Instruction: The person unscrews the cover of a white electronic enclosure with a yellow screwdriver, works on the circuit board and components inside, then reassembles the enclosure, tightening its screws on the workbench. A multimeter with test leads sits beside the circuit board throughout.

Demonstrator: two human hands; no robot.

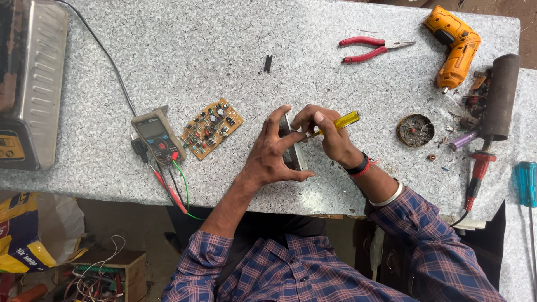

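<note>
The metal plate stands on edge near the middle of the bench, its long axis running from twelve to six o'clock. The left hand is spread around it, thumb and fingers clamping both ends, seemingly to steady it. The right hand pinches a yellow-handled screwdriver, its handle pointing toward two o'clock and its tip against the plate's upper end. A circuit board lies at nine o'clock.
</note>
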